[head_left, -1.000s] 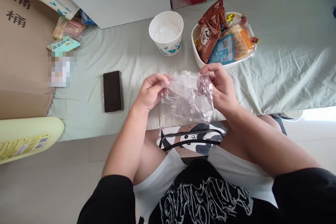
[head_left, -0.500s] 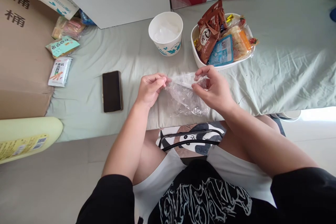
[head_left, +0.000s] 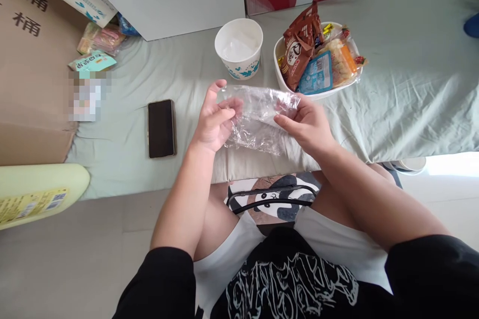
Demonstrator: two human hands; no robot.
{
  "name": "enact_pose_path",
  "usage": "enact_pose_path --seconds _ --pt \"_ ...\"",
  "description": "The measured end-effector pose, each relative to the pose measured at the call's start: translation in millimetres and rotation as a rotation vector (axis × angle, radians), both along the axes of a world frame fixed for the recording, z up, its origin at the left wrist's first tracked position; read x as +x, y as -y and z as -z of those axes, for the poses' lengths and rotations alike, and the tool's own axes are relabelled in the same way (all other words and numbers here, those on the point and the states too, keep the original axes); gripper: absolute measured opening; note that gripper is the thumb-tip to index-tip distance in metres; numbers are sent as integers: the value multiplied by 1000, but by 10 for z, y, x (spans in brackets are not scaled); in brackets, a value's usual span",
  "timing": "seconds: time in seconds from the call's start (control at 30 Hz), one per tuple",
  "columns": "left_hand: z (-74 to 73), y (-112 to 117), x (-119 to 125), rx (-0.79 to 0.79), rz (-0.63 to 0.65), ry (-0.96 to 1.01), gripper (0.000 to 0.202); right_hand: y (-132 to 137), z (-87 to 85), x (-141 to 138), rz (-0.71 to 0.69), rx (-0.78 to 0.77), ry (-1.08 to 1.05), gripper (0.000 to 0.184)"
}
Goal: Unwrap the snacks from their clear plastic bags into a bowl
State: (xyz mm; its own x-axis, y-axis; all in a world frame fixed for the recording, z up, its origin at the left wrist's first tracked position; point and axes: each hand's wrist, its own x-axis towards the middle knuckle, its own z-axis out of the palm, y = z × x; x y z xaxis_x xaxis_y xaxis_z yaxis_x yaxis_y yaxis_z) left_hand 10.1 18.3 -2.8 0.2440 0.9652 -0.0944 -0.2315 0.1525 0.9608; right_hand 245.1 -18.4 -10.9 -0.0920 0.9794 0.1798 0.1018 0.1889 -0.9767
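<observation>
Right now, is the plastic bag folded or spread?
Spread, though crinkled: the clear plastic bag extends between left hand and right hand.

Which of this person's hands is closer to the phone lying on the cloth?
Left. The left hand is to the right of the phone, not touching it; the right hand is farther right, at the other side of the clear plastic bag.

Prob. home rm: rumpled green sheet (head_left: 404, 60), snacks (head_left: 298, 57), phone (head_left: 161, 128), tiled flr (head_left: 101, 254).
</observation>
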Motion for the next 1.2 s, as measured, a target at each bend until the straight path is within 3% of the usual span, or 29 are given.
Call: enact_pose_path --seconds 0.07,0.17,0.23,0.4,0.53,0.63,0.77,0.9,1.0,1.1,1.2 --pt "-71 33 17 -47 115 -4 51 14 -47 -14 14 -60 -27 25" --pt "-140 111 94 -129 239 -79 34 21 -99 -58 28 -81 -168 26" --pt "-156 142 134 -154 202 -88 30 15 -119 -78 -36 -115 -222 31" --pt "-148 113 112 -192 105 -91 32 17 -157 -60 -151 -218 -65 22" --pt "-174 106 61 -150 82 -139 29 36 -162 -53 -132 -271 -161 17" --pt "-214 123 39 -113 54 -81 30 38 -161 -70 -83 -276 -280 21" --pt "-255 109 25 -137 7 -15 25 30 -199 -66 -51 -277 -366 10" --pt "-248 83 26 -108 -10 -78 35 44 -233 -33 -19 -243 -244 35" --pt "-190 68 11 -41 7 -158 22 45 -201 -35 8 -178 -65 33" --pt "-106 24 -34 1 -112 -187 34 14 -140 -55 65 -159 -80 32" --pt "-36 -37 -72 71 -363 -239 32 -20 -112 -62 123 -125 -176 42"
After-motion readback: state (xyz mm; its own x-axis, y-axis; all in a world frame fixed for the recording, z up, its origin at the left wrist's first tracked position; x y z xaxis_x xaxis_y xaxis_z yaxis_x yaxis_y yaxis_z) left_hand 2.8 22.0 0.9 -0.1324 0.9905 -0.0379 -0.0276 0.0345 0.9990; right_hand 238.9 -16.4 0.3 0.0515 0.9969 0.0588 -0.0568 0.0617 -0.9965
